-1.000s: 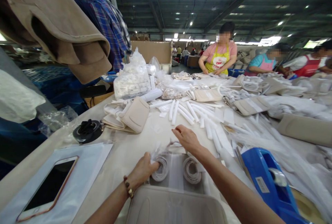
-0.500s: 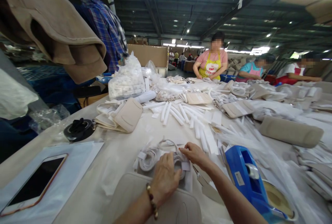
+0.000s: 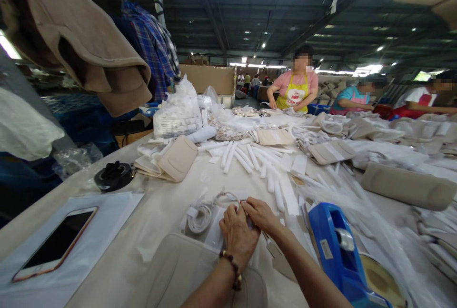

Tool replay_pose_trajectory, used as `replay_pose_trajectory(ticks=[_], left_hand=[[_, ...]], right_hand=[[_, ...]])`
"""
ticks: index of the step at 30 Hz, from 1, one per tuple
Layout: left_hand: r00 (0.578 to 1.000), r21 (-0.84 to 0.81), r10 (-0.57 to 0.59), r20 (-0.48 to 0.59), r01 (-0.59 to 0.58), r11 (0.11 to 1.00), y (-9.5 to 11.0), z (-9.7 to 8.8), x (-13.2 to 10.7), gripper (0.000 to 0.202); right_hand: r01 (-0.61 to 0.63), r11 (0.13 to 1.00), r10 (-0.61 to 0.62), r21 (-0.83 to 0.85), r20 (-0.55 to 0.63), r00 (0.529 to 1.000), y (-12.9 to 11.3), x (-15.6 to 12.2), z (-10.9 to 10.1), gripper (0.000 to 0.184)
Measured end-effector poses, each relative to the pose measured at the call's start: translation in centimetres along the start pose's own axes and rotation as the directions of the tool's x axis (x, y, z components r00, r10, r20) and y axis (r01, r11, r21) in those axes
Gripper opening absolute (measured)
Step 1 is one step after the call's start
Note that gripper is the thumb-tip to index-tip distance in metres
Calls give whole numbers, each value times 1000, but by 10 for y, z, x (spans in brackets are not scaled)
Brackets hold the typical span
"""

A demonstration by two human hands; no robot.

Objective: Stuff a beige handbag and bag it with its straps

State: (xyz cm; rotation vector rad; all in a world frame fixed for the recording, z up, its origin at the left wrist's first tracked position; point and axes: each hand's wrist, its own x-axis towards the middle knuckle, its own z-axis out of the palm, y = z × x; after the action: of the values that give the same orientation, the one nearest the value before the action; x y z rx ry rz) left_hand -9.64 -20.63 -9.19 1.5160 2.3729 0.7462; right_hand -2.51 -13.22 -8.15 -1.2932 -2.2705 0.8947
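A beige bag (image 3: 185, 263) lies flat at the table's near edge, its top away from me. A thin handle loop (image 3: 225, 194) stands up there, and a coiled strap (image 3: 200, 218) rests to the left under clear plastic. My left hand (image 3: 240, 233), with a beaded bracelet at the wrist, is closed over the bag's top right part, fingers curled; what lies under them is hidden. Against it, my right hand (image 3: 260, 213) pinches near the right end of the handle loop. The fingertips of both hands almost meet.
A blue tape dispenser (image 3: 333, 251) stands close on the right. White foam tubes (image 3: 246, 158) spread beyond my hands. At the left are a phone (image 3: 57, 239) on plastic sheets and a black tape roll (image 3: 113, 176). Co-workers (image 3: 296, 86) work across the table.
My left hand has slid right, uncovering more plastic beside the coiled strap. My right hand has moved slightly left and down, bringing both hands together. The view has shifted slightly.
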Motion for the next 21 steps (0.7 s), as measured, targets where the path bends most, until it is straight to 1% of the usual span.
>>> replay_pose_trajectory(ticks=[3,7,13,21], left_hand=[[1000,8,-11,24,11,1000,1,1,4,40],[998,10,6,67,-7,1000,3,-2,6,38],[995,14,31,98,-32,999,2,1,5,36],[990,4,79,117,-80,997,-1,5,-2,36]], right_hand=[[23,1000,-23,-8,14,1000,4,1,3,39],[40,999,-41,-31,-16,999,4,7,6,39],[-7,999,4,-52,-65,998,11,17,14,37],[-43,996,36,-74,-92,995,24,17,22,37]])
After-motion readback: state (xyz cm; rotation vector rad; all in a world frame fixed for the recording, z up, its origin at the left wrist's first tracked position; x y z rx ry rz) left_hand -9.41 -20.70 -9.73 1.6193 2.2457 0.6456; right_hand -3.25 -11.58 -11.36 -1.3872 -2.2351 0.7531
